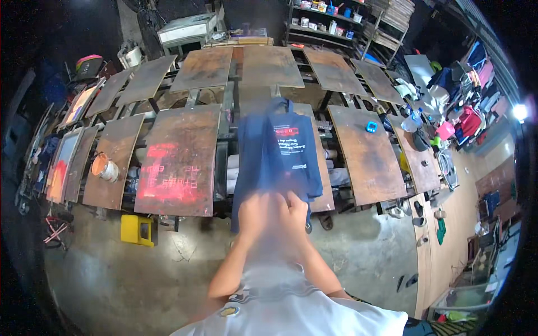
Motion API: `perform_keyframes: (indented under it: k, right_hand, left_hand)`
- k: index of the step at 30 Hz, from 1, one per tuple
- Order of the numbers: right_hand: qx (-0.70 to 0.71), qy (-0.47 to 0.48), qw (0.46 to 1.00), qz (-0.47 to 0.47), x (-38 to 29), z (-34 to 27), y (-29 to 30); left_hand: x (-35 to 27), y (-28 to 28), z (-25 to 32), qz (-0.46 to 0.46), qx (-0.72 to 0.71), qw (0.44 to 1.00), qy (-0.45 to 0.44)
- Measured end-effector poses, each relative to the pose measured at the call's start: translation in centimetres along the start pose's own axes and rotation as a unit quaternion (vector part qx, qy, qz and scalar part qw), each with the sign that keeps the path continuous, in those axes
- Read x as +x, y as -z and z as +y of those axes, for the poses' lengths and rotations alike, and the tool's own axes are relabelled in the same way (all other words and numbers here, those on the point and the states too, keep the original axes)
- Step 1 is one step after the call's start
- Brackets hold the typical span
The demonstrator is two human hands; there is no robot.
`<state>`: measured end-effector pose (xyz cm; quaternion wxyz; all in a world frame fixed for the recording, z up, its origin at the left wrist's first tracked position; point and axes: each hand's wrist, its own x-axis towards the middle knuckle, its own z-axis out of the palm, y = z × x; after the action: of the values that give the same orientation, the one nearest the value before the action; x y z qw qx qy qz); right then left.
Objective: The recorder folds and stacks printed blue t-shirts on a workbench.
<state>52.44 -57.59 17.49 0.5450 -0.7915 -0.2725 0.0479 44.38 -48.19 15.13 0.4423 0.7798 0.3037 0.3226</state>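
Note:
A navy blue fabric tote bag (279, 168) hangs in front of me over a brown wooden board (327, 200). White and red printing covers its right part, and a loop handle (282, 103) shows at its far end. My left hand (252, 212) grips the near edge of the bag. Close beside it, my right hand (295, 212) also holds that edge, fingers curled. Blur hides part of the fabric between the two hands, so I cannot tell whether there is more than one layer.
More boards stand in two rows, one stained with pink ink (174, 180). A paint-smeared bucket (105, 167) sits left, a small blue device (371, 126) right. A yellow plastic stool (137, 230) is on the floor. Shelves with jars (323, 25) stand behind; clothes (468, 119) pile up at right.

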Motion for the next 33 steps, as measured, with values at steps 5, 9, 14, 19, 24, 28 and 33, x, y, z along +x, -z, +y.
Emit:
perform_keyframes:
  k: [5,9,14,19,24,28,33]
  right_hand:
    - [0.048,0.084,0.995,0.032,1.4,2.5,2.2]
    - [0.065,0.091,0.994,-0.013,2.7,3.4,4.5]
    - [0.136,0.087,0.981,-0.105,4.6,2.5,8.2]
    - [0.109,0.078,0.972,-0.193,6.6,4.4,9.4]
    - [0.144,0.089,0.954,-0.249,4.4,5.8,10.0]
    - [0.176,0.104,0.949,-0.24,3.6,7.2,9.5]
    - [0.172,0.105,0.952,-0.231,3.9,6.3,10.1]
  left_hand:
    - [-0.9,-2.5,1.4,0.006,0.039,0.999,0.004]
    - [-1.7,-3.8,3.5,0.039,0.044,0.998,0.024]
    - [-2.5,-4.5,6.9,0.053,0.011,0.998,-0.007]
    - [-4.8,-6.8,6.7,0.043,0.055,0.997,0.042]
    - [-6.4,-7.2,6.1,0.058,0.025,0.991,0.119]
    - [-6.6,-7.8,7.1,0.074,0.022,0.991,0.11]
    - [-6.9,-8.2,9.0,0.143,0.05,0.981,0.123]
